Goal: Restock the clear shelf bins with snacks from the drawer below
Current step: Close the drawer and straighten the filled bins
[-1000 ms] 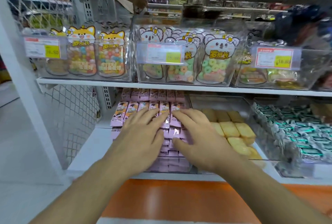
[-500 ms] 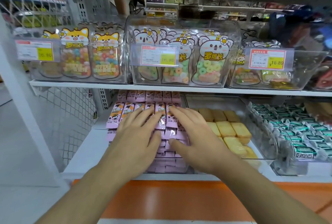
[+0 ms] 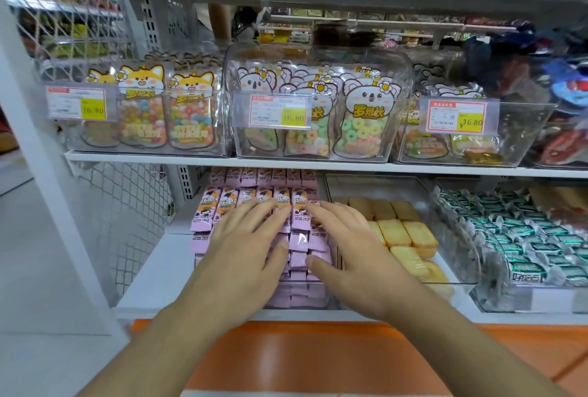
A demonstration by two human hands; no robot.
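Left hand (image 3: 251, 247) and right hand (image 3: 353, 253), fingers spread flat, press pink foil-wrapped snack packets (image 3: 299, 239) beneath them; this bin appears full, rightward clear plastic bin (image 3: 458, 282) of yellow cakes half-filled.

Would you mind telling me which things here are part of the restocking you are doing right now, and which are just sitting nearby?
In the job:
- left hand, flat on the packets
- right hand, flat beside it
- pink snack packets in their clear bin

Just nearby:
- yellow cakes
- green-wrapped snacks
- ring-candy pouches on the shelf above
- price tag
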